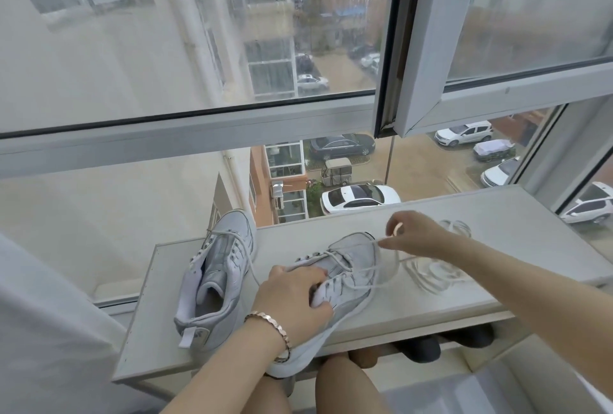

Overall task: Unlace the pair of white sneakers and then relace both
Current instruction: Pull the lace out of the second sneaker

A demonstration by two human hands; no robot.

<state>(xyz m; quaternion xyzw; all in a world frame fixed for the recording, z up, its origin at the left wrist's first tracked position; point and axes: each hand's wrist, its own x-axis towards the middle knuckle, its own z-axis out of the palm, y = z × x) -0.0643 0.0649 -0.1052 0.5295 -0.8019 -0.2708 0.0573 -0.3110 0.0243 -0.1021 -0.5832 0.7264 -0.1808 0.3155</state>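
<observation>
I count 2 white sneakers & 2 hands. The first sneaker (219, 281) stands alone on the left of the counter (497, 214), toe pointing to the window, laces partly in. The second sneaker (351, 277) lies to its right, tipped up, w/ its heel hanging past the near edge of the counter. My view shows the left hand (292, 301) on this shoe: its fingers (316, 276) are curled over the tongue & the thumb presses the side, so it grips the shoe tight. The right hand (418, 234) is up by the toe; thumb & first finger pinch the lace (374, 268) & lift it in a loop, other fingers bent loosely. 1 bracelet (275, 324) sits on the left wrist. The counter is a pale, flat board set right under a big window, high up over a yard. The glass is wet w/ drops. One window sash (428, 32) is swung open, top right. Down below are parked cars, e.g. a white car (360, 198). On the counter, just right of the held shoe, lies some clear see-through stuff (434, 274); can't tell what it is. Under the counter I see 2 dark shoes (424, 349). Bare knees (341, 380) show at the bottom. A white cloth (49, 314) blocks the left corner.
</observation>
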